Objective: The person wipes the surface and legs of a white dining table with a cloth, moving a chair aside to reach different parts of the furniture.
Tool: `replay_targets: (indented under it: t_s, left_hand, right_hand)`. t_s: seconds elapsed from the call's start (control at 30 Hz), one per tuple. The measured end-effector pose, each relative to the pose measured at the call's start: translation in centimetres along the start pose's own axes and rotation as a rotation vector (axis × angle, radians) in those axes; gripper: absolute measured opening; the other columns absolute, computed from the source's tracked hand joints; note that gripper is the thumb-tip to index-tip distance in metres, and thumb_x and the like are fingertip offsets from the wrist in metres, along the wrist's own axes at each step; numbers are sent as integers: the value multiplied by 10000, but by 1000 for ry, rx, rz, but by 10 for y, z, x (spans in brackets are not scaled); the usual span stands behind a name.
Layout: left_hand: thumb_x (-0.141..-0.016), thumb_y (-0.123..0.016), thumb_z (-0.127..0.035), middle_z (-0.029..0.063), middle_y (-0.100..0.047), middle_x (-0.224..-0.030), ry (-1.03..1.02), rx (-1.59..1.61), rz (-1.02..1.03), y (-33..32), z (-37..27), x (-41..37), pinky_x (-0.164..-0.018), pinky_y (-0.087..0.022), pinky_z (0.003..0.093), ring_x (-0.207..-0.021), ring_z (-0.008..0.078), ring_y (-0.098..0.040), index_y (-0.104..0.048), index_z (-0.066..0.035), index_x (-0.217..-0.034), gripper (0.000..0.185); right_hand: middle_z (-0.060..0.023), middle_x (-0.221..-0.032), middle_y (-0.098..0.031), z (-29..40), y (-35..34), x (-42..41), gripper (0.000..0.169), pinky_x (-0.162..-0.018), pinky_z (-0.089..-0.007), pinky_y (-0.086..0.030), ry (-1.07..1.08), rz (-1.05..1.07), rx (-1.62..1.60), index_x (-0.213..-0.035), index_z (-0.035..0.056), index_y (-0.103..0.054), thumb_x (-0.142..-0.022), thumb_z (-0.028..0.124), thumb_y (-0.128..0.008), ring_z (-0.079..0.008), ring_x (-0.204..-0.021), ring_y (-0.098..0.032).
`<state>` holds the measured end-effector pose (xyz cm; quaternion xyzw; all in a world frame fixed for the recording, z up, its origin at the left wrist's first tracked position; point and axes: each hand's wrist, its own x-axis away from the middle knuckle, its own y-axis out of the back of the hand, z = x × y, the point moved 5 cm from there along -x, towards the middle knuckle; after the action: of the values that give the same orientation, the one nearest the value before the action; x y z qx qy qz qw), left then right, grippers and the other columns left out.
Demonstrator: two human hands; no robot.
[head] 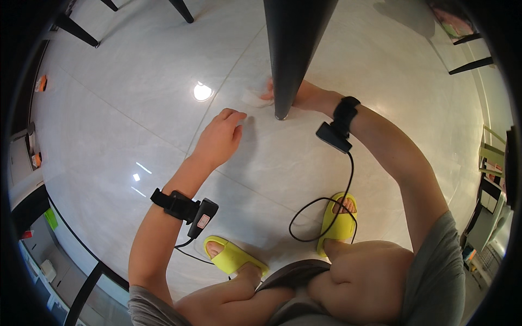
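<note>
My right hand point(304, 96) reaches behind a black tapered furniture leg point(291, 53), which hides its middle. Its blurred fingertips show left of the leg, on a pale, thin cloth or tissue point(256, 98) against the floor. The cloth's edges are too blurred to make out. My left hand point(220, 136) is held out over the floor, a little nearer to me than the cloth. It is empty, with loosely bent fingers and the thumb apart. Each wrist wears a black strap with a small device, the left one point(204, 218) and the right one point(334, 136).
Glossy light tiles point(122, 122) cover the floor and reflect lamps. A black cable point(291, 222) loops from the right wrist beside my yellow-green slipper point(340, 220). More black furniture legs point(79, 30) stand at the far left. A glass-sided, black-framed unit point(87, 289) is at lower left.
</note>
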<state>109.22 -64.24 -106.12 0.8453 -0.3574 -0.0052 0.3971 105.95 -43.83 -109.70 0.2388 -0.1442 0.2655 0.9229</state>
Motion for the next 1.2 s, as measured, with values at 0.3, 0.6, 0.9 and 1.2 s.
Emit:
replay_targets:
  t_s: [0.3, 0.6, 0.9, 1.2]
  left_hand:
    - [-919, -510, -46, 136, -576, -1169, -26, -33, -2, -2, 4, 0, -805, -497, 376, -909, 307, -606, -586, -41, -1175, 267]
    - [-925, -511, -58, 136, -577, -1170, -35, -69, 22, 7, -13, -1, -816, -501, 374, -937, 310, -610, -583, -27, -1178, 265]
    - [-919, -523, -82, 116, -584, -1156, 48, -25, 22, 10, -1, 10, -823, -506, 392, -960, 312, -610, -597, -40, -1159, 254]
    - [-916, -523, -70, 134, -588, -1126, 26, -13, 8, 5, 6, 6, -806, -497, 372, -898, 296, -608, -602, -33, -1153, 252]
  right_hand:
    - [-108, -1003, -596, -59, -30, 85, 164, -802, -383, -495, 374, -104, 378, -1044, 98, -657, -900, 77, -579, -292, -933, -574]
    - [-67, -998, -616, -17, -68, 87, 219, -789, -320, -507, 16, 79, -131, -1093, 60, -654, -885, 103, -599, -219, -910, -602]
    - [-112, -934, -615, -57, 47, 66, 111, -735, -343, -511, -132, -485, 279, -925, 19, -599, -819, 47, -616, -260, -822, -611]
    - [-115, -1028, -474, -7, -59, 90, 227, -760, -353, -539, 253, -342, 825, -991, -24, -576, -780, 47, -621, -265, -991, -524]
